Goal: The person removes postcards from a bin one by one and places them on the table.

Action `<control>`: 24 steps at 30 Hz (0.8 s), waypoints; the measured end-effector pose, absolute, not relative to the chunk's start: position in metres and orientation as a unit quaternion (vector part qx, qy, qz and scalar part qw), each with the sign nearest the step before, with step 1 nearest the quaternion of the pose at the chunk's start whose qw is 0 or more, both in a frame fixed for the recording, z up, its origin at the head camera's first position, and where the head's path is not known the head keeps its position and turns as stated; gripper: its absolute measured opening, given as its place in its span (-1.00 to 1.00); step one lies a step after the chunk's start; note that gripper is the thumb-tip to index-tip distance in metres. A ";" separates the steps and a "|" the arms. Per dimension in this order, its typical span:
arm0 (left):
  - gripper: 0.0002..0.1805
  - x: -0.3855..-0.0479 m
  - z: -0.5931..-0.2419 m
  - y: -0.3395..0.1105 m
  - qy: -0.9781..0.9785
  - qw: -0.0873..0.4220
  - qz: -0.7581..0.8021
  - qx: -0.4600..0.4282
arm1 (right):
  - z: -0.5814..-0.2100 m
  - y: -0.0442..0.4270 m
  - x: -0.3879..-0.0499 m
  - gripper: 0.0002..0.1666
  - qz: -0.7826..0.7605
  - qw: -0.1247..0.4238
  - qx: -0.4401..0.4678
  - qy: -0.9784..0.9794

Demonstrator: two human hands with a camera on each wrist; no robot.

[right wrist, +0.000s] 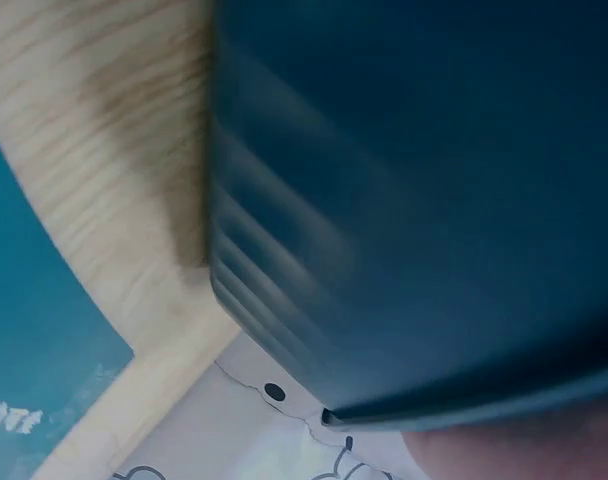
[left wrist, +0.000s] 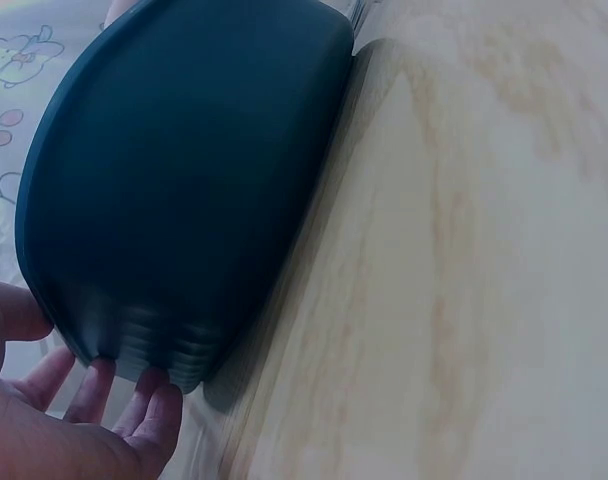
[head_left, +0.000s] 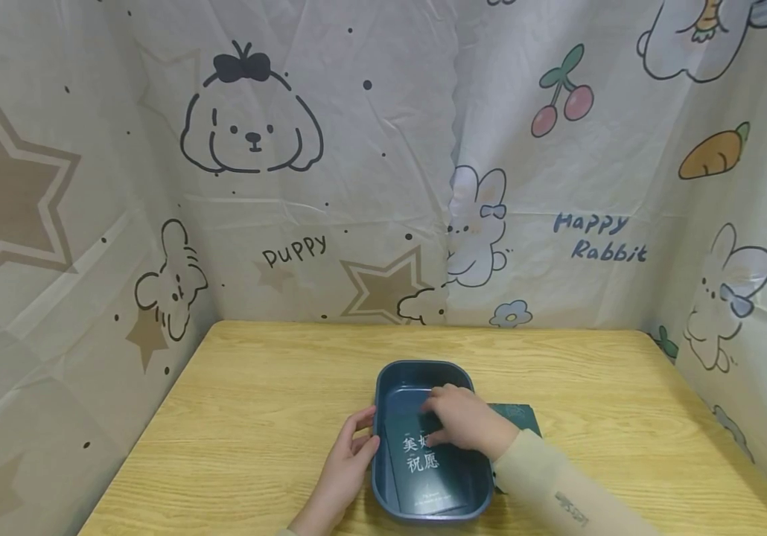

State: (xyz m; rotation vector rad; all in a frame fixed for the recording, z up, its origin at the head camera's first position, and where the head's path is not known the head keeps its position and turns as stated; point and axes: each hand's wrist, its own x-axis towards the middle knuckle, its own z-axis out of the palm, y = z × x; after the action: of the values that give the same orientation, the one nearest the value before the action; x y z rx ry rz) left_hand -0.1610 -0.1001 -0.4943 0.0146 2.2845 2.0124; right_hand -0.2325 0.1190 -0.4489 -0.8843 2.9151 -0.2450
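Observation:
A dark blue oblong tray point(head_left: 383, 487) stands on the table. Inside it lies a dark green card point(head_left: 427, 484) printed with white Chinese characters. At the tray's left side is my left hand point(head_left: 351, 458). In the left wrist view its fingertips point(left wrist: 96, 378) touch the outer wall point(left wrist: 184, 200) near one end. My right hand point(head_left: 464, 422) reaches into the tray over the card's upper part, thumb and fingers apart and slightly blurred. From the right wrist, the tray's outer wall point(right wrist: 414, 230) hides most of that hand.
Another dark green card or packet point(head_left: 517, 418) lies right of the tray, partly under my right forearm. It is also visible in the right wrist view as a teal surface point(right wrist: 34, 300). A printed cloth point(head_left: 357, 193) hangs around the back and sides of the wooden table point(head_left: 269, 394).

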 end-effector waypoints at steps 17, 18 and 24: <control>-0.49 -0.161 -0.495 -0.099 0.752 0.044 0.657 0.003 | -0.455 0.118 -0.230 -0.45 -0.034 0.016 -0.280 0.959; -0.49 -0.161 -0.495 -0.099 0.752 0.045 0.657 0.003 | -0.456 0.118 -0.230 -0.45 -0.034 0.015 -0.279 0.960; -0.49 -0.160 -0.494 -0.099 0.751 0.046 0.659 0.004 | -0.458 0.118 -0.232 -0.46 -0.040 0.014 -0.272 0.961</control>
State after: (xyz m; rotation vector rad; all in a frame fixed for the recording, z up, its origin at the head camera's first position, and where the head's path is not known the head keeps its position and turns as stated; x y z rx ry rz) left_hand -0.1601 -0.0994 -0.4942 0.0111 2.2922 2.0118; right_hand -0.2319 0.1179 -0.4585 -0.8478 2.9941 -0.1230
